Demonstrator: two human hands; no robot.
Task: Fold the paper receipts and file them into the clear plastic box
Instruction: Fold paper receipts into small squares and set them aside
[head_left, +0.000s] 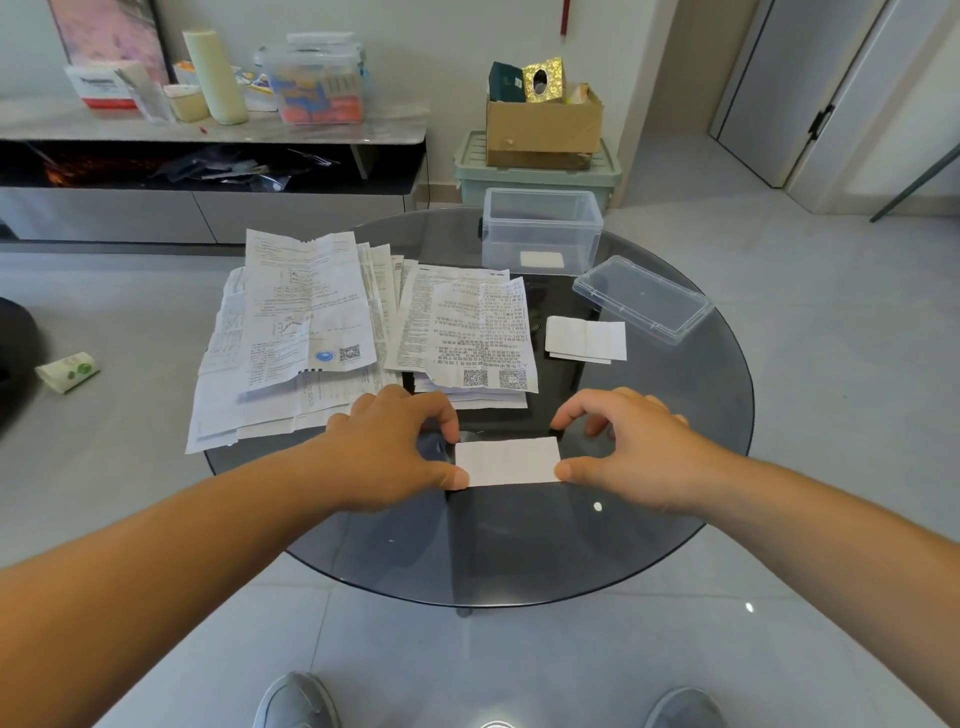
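Observation:
A small folded white receipt (508, 461) lies on the round glass table (649, 509) near its front. My left hand (395, 452) pinches its left edge between thumb and forefinger. My right hand (623, 447) pinches its right edge the same way. Behind it spreads a pile of unfolded printed receipts (311, 332), with another sheet (483, 332) to the right. A folded receipt (586, 339) lies alone right of the pile. The clear plastic box (540, 228) stands open at the table's back, a folded slip (542, 259) on its bottom.
The box's clear lid (641, 299) lies upside down at the right of the table. A crumpled packet (67, 370) is on the floor at left. A cardboard box (543, 124) on a green bin and a low cabinet (208, 171) stand behind.

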